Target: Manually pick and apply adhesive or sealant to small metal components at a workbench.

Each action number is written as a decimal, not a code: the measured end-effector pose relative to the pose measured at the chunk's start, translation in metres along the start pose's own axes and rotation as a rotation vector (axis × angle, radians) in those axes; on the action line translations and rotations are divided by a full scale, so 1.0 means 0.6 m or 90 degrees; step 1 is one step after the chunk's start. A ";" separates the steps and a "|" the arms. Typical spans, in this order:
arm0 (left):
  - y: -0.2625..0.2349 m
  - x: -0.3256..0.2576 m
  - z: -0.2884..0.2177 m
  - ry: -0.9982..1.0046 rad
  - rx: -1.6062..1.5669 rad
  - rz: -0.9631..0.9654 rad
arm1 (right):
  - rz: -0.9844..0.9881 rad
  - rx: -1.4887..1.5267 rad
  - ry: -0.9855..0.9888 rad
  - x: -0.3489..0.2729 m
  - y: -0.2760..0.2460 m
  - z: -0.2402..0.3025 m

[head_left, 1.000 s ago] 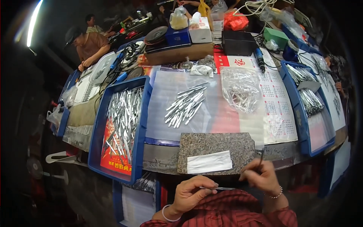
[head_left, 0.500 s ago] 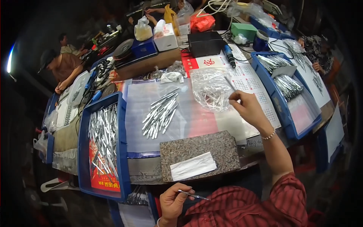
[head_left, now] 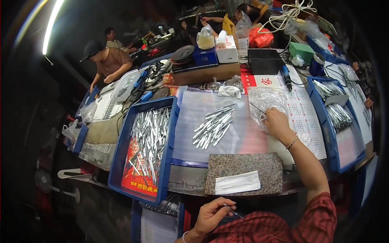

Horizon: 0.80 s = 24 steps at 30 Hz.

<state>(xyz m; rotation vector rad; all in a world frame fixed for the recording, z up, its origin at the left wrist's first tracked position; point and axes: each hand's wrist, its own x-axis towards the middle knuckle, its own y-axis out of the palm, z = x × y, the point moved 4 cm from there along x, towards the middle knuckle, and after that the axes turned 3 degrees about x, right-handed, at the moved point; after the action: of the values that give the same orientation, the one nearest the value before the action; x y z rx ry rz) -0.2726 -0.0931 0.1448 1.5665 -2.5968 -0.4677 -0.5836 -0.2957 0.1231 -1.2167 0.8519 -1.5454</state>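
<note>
My right hand (head_left: 276, 122) is out over the clear bag (head_left: 265, 104) on the calendar sheet, fingers drawn together and pinching a thin rod (head_left: 257, 107) at the bag's mouth — a fine, slick piece held only at its tip. I judge it could slip and roll under the plastic, or the bag could drag along and spill what is in it. My left hand (head_left: 212, 214) is low, near my lap, fingers curled round a small pin (head_left: 233, 210); with my eyes on the bag, that one could drop unseen. The loose pile (head_left: 214, 126) on the plastic sheet lies just left of my reach — a careless sleeve might scatter it toward the blue tray (head_left: 168, 154). The stone slab (head_left: 243, 165) sits near the table edge.
</note>
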 end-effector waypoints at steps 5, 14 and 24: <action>-0.004 0.001 0.002 0.017 -0.007 -0.012 | -0.020 0.014 -0.011 -0.006 -0.038 0.007; 0.009 -0.003 0.000 0.013 -0.024 -0.018 | -0.008 0.024 -0.039 -0.061 -0.139 0.028; 0.032 0.021 0.018 -0.021 -0.040 -0.018 | 0.309 0.789 0.086 -0.312 -0.155 0.150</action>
<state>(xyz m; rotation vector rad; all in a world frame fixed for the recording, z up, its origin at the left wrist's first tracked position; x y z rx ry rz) -0.2971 -0.0935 0.1391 1.5907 -2.5597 -0.5765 -0.5120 -0.0864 0.1764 0.0049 0.1124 -1.3399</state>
